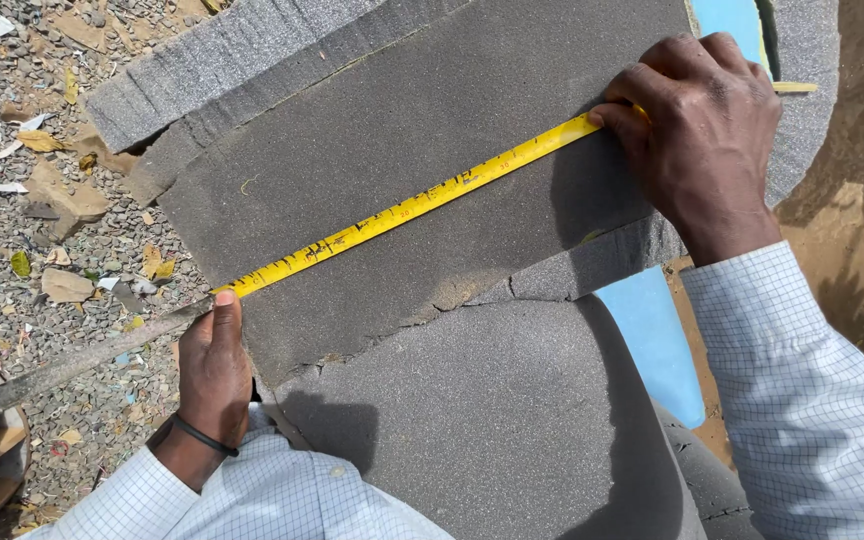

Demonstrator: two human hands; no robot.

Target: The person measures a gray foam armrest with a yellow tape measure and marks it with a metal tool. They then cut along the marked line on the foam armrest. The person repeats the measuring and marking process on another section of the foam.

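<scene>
Yellow tape measure (402, 210) between both hands, taut

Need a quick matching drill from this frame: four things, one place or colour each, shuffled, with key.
1. tape
2. left hand
3. right hand
4. gravel

a. pins the tape's lower-left end at the foam edge
b. yellow, stretched across the grey foam
c. left of the foam, strewn with scraps
d. presses the tape's upper-right end

Pairs: 1-b, 2-a, 3-d, 4-c

Two hands (214, 375); one yellow tape measure (407, 208); several grey foam slabs (402, 130).
</scene>
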